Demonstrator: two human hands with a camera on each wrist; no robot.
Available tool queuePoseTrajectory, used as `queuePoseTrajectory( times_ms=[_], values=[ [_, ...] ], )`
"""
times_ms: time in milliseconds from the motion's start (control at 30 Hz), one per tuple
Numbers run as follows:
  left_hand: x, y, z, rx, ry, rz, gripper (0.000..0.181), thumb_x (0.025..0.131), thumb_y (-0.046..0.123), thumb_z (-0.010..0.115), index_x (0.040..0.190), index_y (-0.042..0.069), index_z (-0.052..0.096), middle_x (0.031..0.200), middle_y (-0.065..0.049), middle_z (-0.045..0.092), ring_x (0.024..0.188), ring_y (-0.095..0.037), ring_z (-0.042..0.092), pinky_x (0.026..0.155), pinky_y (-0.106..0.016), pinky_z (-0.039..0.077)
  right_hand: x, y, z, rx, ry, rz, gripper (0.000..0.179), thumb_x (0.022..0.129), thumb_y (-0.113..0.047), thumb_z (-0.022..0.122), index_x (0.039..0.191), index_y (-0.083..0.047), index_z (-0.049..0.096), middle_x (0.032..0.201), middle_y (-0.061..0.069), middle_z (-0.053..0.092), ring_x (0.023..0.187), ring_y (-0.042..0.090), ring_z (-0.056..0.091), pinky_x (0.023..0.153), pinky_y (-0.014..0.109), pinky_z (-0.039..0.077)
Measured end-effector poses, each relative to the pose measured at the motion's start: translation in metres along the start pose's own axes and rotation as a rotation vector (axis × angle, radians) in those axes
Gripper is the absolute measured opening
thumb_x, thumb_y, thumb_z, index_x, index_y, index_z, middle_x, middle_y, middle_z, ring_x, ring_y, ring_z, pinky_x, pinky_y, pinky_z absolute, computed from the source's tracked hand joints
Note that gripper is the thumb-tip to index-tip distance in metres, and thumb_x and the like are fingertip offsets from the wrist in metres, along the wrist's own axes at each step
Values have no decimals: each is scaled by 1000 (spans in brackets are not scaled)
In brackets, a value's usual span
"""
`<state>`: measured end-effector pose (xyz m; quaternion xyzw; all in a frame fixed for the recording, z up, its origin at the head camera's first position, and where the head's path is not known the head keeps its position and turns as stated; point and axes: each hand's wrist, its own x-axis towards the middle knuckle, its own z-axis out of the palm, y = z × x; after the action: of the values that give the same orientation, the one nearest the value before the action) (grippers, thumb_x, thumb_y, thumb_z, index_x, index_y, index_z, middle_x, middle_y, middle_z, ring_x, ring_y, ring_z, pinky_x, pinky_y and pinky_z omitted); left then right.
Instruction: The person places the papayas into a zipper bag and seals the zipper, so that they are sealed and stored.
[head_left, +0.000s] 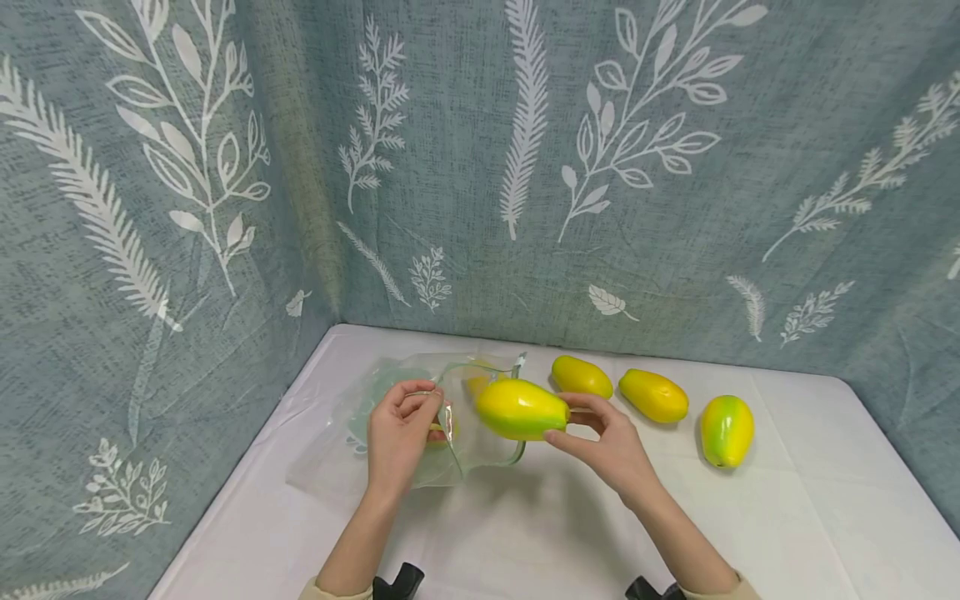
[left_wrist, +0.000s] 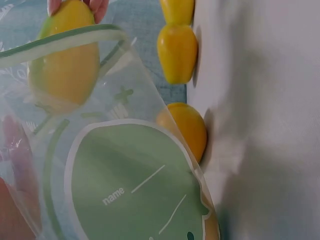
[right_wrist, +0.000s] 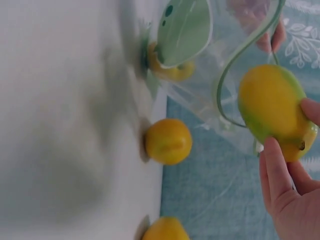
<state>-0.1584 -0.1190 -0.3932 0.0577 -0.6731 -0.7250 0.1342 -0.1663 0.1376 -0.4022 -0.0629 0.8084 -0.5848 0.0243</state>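
Observation:
My left hand pinches the rim of a clear zip bag with a green printed label. The mouth of the bag faces right and stands open. In my right hand, thumb and fingertips grip the stem end of a yellow-green papaya, held level above the table. Its far end is at the bag's mouth, and the left wrist view shows it through the clear film. Another yellow papaya lies low in the bag, partly covered by the label.
Three more papayas lie on the white-covered table: one just behind the held fruit, a second beside it, and a third farther right. A blue-grey leaf-patterned curtain borders the table at the back and sides.

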Motion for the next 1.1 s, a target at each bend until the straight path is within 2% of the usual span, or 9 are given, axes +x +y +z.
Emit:
queuePoseTrajectory(
  times_ms=[267,533,767,967,1100],
  values=[
    [0,2,-1,26,15,-20,23,91,8,66,114,3,68,82,-5,71,65,-13,62,55,-25,55,7,-7,15,-21,26,-68,54,77,-28,84,126,-18,63,128,-3,59,112,20,58,85,38,54],
    [0,5,0,15,37,-16,26,91,5,64,116,3,70,86,-7,70,67,-13,63,58,-25,56,10,-15,27,65,-28,-143,37,83,-14,79,118,-12,67,118,0,63,108,17,61,89,35,53],
    [1,8,-1,-19,86,7,25,91,3,62,115,1,71,88,-5,71,65,-13,64,58,-25,56,7,-10,23,38,11,-95,30,86,-19,76,114,-15,69,114,-3,65,107,15,62,94,41,49],
    [3,10,-3,-49,124,27,25,91,4,61,115,1,71,87,-2,71,61,-12,63,57,-24,56,11,3,19,21,25,-63,28,86,-18,76,112,-17,69,112,-2,66,105,16,61,90,37,50],
    [3,11,-5,-69,157,45,25,91,3,61,114,0,71,95,-1,72,58,-10,60,55,-22,55,14,11,19,12,23,-41,31,85,-17,76,114,-14,68,113,1,65,106,20,60,89,36,52]
  ],
)
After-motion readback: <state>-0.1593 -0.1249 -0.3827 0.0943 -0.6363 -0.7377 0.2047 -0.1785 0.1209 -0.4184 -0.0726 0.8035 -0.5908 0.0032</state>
